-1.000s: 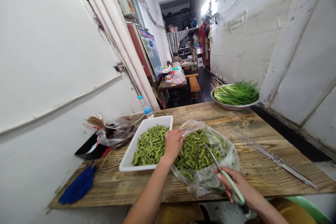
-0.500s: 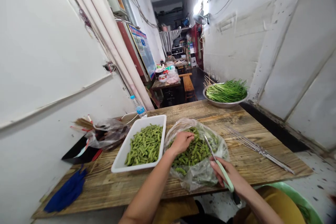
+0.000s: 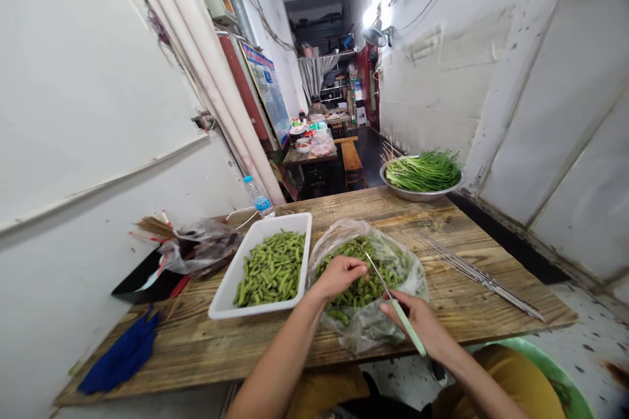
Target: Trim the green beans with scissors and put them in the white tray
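My left hand sits curled over the green pods heaped in a clear plastic bag, and seems to pinch one pod, though the fingers partly hide it. My right hand grips scissors with pale green handles. Their thin blades point up and left, the tip close to my left fingers. More pods fill a white rectangular tray to the left of the bag. Both containers rest on a rough wooden table.
Long metal skewers lie at the table's right. A steel basin of green chives stands beyond them. At left are a water bottle, a bag with bamboo sticks and a blue cloth. A seated person is far down the corridor.
The scissors have tilted over, their tip swinging left toward my left hand. My right hand has moved up and left. My left hand has shifted slightly down into the pods.
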{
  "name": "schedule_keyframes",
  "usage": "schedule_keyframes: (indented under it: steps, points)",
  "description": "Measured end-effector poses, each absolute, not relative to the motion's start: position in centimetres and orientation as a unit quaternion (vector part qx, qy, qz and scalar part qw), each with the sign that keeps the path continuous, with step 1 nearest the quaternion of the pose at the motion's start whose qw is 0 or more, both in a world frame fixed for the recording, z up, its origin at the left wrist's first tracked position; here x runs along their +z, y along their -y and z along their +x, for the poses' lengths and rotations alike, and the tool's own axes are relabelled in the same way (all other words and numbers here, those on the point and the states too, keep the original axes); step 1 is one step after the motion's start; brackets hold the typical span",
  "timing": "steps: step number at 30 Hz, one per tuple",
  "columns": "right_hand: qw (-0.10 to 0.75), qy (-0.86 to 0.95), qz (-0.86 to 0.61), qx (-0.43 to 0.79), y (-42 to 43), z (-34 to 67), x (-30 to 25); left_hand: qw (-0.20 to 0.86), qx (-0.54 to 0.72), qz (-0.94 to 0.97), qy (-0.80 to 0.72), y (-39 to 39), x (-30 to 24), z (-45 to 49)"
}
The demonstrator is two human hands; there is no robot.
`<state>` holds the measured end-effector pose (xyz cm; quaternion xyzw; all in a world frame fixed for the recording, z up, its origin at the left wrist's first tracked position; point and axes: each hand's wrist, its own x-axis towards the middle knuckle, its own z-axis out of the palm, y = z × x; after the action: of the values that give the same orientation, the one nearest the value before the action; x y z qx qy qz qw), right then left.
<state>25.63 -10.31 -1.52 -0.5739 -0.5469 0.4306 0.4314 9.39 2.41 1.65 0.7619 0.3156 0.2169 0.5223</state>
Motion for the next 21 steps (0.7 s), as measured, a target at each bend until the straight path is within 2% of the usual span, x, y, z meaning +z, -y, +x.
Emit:
schedule_keyframes:
  steps: [5, 10, 15, 21]
  points:
    - [0.407, 0.496, -0.573, 0.510, 10.2, 25.2, -2.6, 0.628, 0.227, 0.655, -0.353, -2.2, 0.9, 8.9]
    - [0.427, 0.433, -0.513, 0.606, 10.6, 24.7, -2.3, 0.731, 0.325, 0.459, -0.386, -2.0, 0.3, 8.9]
    - [0.438, 0.382, -0.501, 0.642, 11.0, 24.0, -1.7, 0.724, 0.421, 0.389, -0.383, -1.1, 0.1, 9.9]
    - [0.453, 0.381, -0.500, 0.632, 10.9, 23.6, -1.5, 0.713, 0.443, 0.388, -0.381, 0.0, 0.0, 10.8]
